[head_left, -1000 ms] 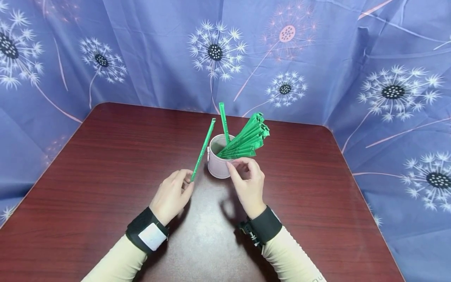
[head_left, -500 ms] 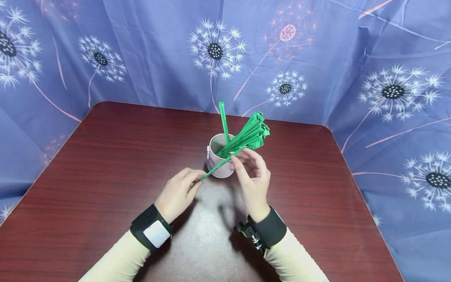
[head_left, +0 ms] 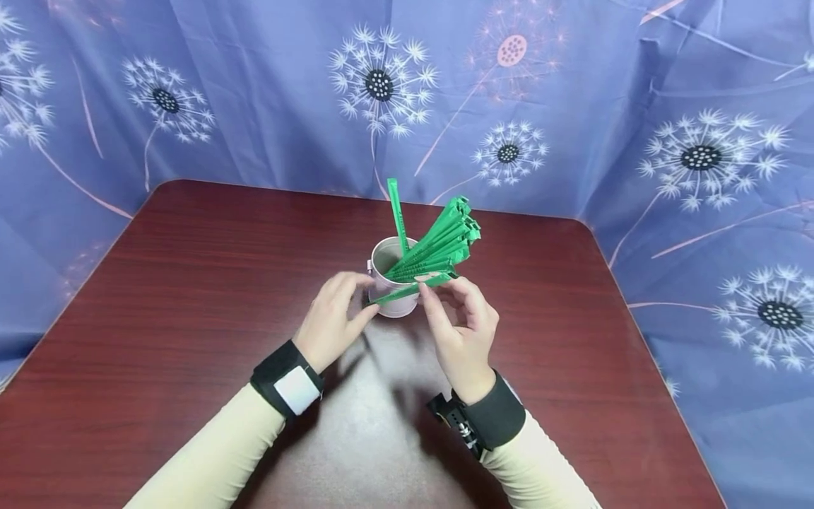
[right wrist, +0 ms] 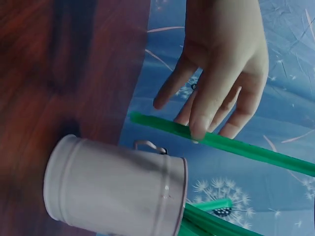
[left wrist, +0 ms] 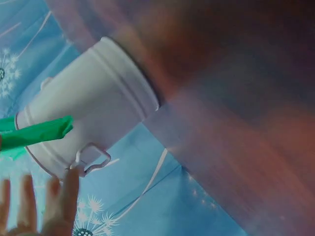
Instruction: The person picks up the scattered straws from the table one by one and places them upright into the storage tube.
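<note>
My right hand pinches a slim green paper-wrapped straw between thumb and fingertips, in front of a small pale pink metal bucket. The straw slants across the bucket's front in the head view, its free end pointing left. Near that end my left hand is spread, thumb and fingers apart; the left wrist view shows its fingers straight and away from the straw. Inside the bucket a bunch of matching green wrapped straws leans right, and one single straw stands nearly upright at the back.
The bucket stands on a dark red wood-grain table, toward its far side. Small loop handles stick out from its wall. Blue cloth with a dandelion print hangs behind the table and along the sides.
The straw, earlier upright in my left hand, has tilted right and passed into my right hand's pinch. My left hand has let go and spread its fingers. The view has shifted slightly.
</note>
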`<action>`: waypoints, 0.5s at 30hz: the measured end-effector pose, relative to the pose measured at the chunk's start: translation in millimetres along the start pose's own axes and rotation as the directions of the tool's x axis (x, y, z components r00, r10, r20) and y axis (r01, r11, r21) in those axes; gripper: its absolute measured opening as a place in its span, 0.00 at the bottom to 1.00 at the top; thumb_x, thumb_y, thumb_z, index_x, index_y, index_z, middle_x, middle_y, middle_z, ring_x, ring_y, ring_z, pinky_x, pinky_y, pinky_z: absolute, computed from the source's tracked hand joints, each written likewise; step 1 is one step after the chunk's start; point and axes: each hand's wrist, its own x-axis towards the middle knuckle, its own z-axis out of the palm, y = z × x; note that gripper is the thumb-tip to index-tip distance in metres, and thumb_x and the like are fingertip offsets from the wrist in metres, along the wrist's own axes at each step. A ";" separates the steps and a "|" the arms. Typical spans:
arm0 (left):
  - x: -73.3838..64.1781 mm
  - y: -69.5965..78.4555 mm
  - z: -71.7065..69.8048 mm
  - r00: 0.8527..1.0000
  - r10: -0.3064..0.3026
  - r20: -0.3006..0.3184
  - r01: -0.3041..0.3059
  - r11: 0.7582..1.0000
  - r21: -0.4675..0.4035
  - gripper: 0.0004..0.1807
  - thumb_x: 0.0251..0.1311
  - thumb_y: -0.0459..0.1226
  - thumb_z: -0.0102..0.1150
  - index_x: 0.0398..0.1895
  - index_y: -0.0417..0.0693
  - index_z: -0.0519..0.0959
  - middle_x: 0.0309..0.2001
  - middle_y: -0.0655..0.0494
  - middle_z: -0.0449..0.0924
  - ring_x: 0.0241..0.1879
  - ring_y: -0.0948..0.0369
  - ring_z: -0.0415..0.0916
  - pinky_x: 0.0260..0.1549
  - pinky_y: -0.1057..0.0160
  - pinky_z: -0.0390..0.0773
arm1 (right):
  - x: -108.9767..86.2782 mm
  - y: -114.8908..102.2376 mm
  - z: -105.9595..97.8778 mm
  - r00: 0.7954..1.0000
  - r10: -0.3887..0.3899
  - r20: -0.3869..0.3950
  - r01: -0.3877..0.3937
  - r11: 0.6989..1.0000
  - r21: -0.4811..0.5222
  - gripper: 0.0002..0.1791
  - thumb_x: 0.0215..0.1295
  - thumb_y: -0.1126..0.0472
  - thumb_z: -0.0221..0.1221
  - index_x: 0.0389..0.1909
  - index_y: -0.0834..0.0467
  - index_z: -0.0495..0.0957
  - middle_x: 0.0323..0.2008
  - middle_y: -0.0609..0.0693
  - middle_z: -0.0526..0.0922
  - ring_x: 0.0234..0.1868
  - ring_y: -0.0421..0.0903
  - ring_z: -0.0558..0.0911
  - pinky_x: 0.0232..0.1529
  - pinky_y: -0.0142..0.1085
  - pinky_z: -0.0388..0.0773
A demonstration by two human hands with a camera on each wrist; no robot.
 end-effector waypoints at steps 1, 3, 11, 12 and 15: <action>3.9 -0.6 1.3 1.000 -0.029 0.000 0.029 1.000 -0.005 0.25 0.52 0.34 0.73 0.53 0.36 0.75 0.50 0.43 0.79 0.51 0.48 0.76 0.55 0.50 0.74 | 0.9 -0.7 -0.4 1.000 -0.020 -0.007 0.020 1.000 0.012 0.08 0.59 0.77 0.62 0.36 0.79 0.74 0.37 0.43 0.86 0.33 0.36 0.86 0.36 0.33 0.84; 11.3 -1.4 5.0 0.995 -0.096 0.017 0.096 0.995 -0.018 0.33 0.50 0.37 0.75 0.58 0.35 0.71 0.54 0.40 0.75 0.57 0.45 0.72 0.61 0.47 0.70 | 2.8 -2.0 -1.2 0.998 -0.064 -0.017 0.064 0.997 0.040 0.08 0.59 0.78 0.61 0.36 0.80 0.74 0.39 0.44 0.87 0.34 0.37 0.86 0.37 0.34 0.85; 34.7 -7.9 31.0 0.939 -0.313 0.144 0.323 0.945 -0.052 0.59 0.45 0.47 0.79 0.74 0.36 0.53 0.67 0.33 0.63 0.65 0.41 0.65 0.66 0.44 0.66 | 11.1 -4.4 -3.4 0.978 -0.178 -0.111 0.185 0.981 0.059 0.11 0.60 0.78 0.61 0.35 0.83 0.71 0.40 0.49 0.88 0.36 0.41 0.87 0.38 0.34 0.84; 36.5 -8.8 34.1 0.929 -0.335 0.161 0.347 0.936 -0.057 0.60 0.45 0.48 0.79 0.75 0.37 0.51 0.68 0.33 0.62 0.66 0.41 0.64 0.66 0.44 0.66 | 11.8 -5.2 -3.6 0.974 -0.183 -0.131 0.190 0.981 0.048 0.11 0.60 0.77 0.61 0.35 0.83 0.71 0.39 0.49 0.88 0.36 0.41 0.87 0.38 0.33 0.84; 40.3 -11.2 41.4 0.904 -0.380 0.197 0.400 0.914 -0.071 0.64 0.44 0.50 0.79 0.77 0.41 0.47 0.70 0.34 0.59 0.68 0.41 0.63 0.66 0.44 0.67 | 12.9 -6.9 -4.0 0.963 -0.191 -0.192 0.198 0.980 0.017 0.12 0.61 0.76 0.62 0.35 0.83 0.70 0.38 0.49 0.88 0.36 0.42 0.88 0.39 0.32 0.84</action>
